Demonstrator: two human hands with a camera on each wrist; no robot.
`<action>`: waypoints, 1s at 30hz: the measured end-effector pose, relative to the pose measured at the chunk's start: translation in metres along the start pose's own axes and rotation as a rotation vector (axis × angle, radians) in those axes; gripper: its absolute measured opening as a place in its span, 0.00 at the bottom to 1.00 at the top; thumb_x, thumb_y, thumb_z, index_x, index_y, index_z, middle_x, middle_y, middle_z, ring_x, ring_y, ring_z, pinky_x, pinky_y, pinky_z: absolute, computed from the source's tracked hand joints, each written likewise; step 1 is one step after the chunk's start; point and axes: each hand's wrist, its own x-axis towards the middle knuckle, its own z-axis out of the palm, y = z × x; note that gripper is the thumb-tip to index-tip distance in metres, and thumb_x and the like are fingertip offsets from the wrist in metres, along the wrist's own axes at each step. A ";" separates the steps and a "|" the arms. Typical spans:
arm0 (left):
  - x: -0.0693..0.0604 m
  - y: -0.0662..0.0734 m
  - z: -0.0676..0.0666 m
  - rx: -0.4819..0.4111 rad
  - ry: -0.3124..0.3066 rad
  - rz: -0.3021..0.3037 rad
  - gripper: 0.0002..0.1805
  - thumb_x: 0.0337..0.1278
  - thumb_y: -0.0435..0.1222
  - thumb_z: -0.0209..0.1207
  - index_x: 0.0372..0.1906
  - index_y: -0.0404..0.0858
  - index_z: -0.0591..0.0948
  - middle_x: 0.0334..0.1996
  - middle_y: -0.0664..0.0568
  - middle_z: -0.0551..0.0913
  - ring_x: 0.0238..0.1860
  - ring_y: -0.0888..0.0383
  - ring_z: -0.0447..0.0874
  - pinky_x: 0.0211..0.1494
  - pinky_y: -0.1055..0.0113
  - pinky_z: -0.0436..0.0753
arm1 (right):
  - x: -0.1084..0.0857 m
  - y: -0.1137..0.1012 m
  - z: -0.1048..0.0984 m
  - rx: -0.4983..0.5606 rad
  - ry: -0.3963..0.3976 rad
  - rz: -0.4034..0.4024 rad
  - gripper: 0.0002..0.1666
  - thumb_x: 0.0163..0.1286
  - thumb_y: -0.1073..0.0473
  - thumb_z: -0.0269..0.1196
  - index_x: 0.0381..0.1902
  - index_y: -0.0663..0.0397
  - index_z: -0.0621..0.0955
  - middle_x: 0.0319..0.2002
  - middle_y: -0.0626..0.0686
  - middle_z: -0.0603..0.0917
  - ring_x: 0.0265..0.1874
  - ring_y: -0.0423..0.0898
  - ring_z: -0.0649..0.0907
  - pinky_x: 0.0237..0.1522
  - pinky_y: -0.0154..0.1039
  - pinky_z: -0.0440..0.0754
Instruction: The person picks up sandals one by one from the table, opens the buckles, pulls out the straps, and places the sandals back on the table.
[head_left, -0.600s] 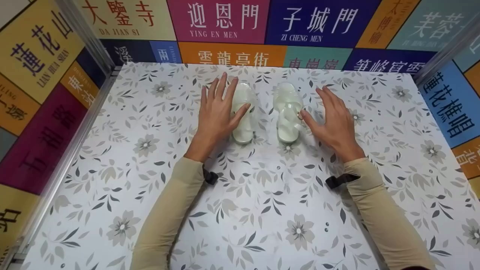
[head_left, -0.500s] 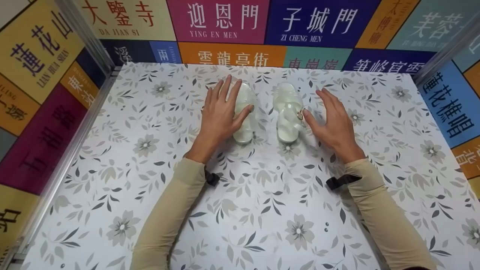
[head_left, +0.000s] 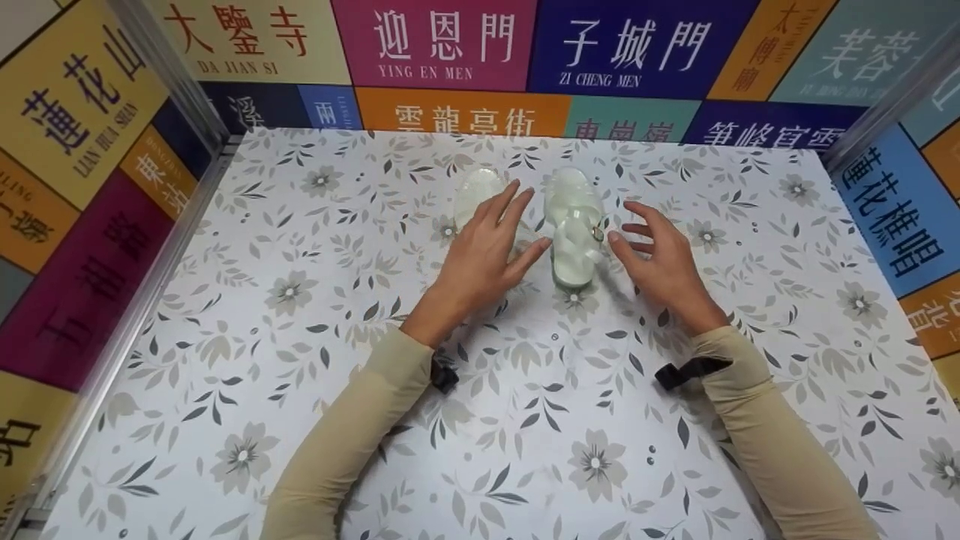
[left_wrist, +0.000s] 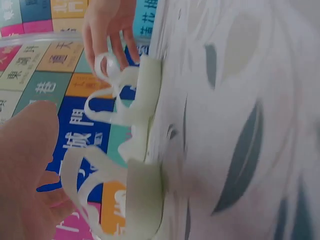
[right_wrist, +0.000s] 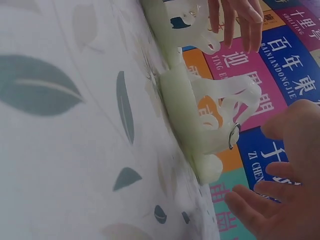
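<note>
A pair of pale green, translucent strappy sandals stands side by side on the table. My left hand (head_left: 487, 251) hovers over the left sandal (head_left: 478, 191), hiding all but its toe end in the head view; fingers are spread and hold nothing. The right sandal (head_left: 574, 262) shows fully, with a small metal buckle (right_wrist: 234, 136) on its outer side. Beside that buckle is my right hand (head_left: 660, 262), its fingers loosely bent. A gap separates it from the sandal in the right wrist view. From the left wrist, both soles (left_wrist: 144, 200) appear flat on the tabletop.
A white cloth with grey flowers and leaves covers the table (head_left: 525, 450). Colourful panels (head_left: 435, 45) with Chinese lettering stand behind and at both sides. Metal rails (head_left: 169, 82) run along the side edges. Each wrist wears a black camera strap (head_left: 697, 367).
My left hand has moved right and nearer to me, from beside the left sandal to over it. The right hand has drawn slightly nearer, its fingers more bent. Both sandals stay put.
</note>
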 end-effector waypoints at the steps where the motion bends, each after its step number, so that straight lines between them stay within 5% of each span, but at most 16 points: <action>1: -0.001 0.003 0.002 -0.028 -0.013 0.005 0.42 0.82 0.63 0.49 0.86 0.42 0.61 0.86 0.43 0.62 0.84 0.46 0.65 0.83 0.51 0.74 | -0.001 0.000 0.001 0.007 -0.012 0.009 0.36 0.81 0.45 0.65 0.80 0.48 0.72 0.78 0.58 0.75 0.69 0.61 0.84 0.66 0.60 0.86; 14: 0.007 0.040 0.016 -0.103 -0.144 0.029 0.44 0.82 0.59 0.53 0.85 0.35 0.59 0.85 0.40 0.62 0.83 0.45 0.66 0.84 0.55 0.71 | -0.005 0.002 0.012 0.094 -0.141 0.120 0.41 0.81 0.39 0.64 0.82 0.51 0.69 0.82 0.54 0.70 0.71 0.56 0.83 0.61 0.33 0.88; 22: 0.007 0.057 0.030 -0.207 -0.258 -0.074 0.53 0.79 0.61 0.56 0.87 0.31 0.50 0.86 0.30 0.52 0.85 0.37 0.60 0.87 0.51 0.67 | -0.007 0.005 0.018 0.138 -0.180 0.083 0.36 0.83 0.49 0.63 0.82 0.53 0.69 0.81 0.56 0.71 0.72 0.57 0.81 0.59 0.20 0.80; 25: 0.005 0.057 0.037 -0.290 -0.279 -0.151 0.56 0.77 0.62 0.57 0.88 0.32 0.46 0.87 0.29 0.48 0.86 0.36 0.56 0.87 0.49 0.65 | -0.007 0.006 0.020 0.157 -0.193 0.085 0.36 0.83 0.54 0.63 0.83 0.53 0.68 0.82 0.56 0.71 0.74 0.57 0.80 0.65 0.24 0.79; 30: 0.002 0.051 0.049 -0.430 -0.305 -0.217 0.61 0.74 0.63 0.60 0.88 0.34 0.38 0.87 0.32 0.52 0.86 0.40 0.58 0.87 0.51 0.66 | -0.006 0.008 0.023 0.200 -0.208 0.117 0.35 0.83 0.55 0.63 0.83 0.49 0.68 0.82 0.56 0.69 0.77 0.57 0.77 0.79 0.48 0.75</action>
